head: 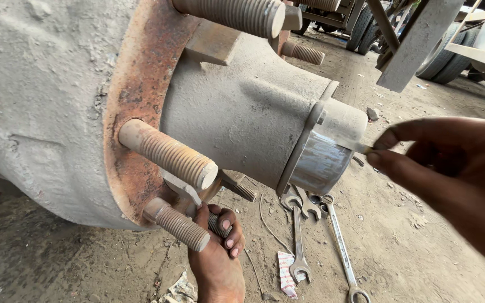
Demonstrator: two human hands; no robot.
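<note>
The left hand [218, 247] has its grip wrapped around a threaded stud [215, 223] low on the rusty wheel hub [237, 106]. The right hand [450, 174] pinches a thin pale strip [361, 148] against the shiny hub cap [324, 160] — spanners [298, 235] lie on the dirt floor [411, 252] below.

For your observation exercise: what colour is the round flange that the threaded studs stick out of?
Rusty orange-brown flange, against the grey hub; head view.

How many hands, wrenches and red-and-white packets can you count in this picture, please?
Hands: 2, left hand on a threaded stud, right hand pinching a thin pale strip
Wrenches on the ground: 3
Red-and-white packet: 1
Total: 6
</note>
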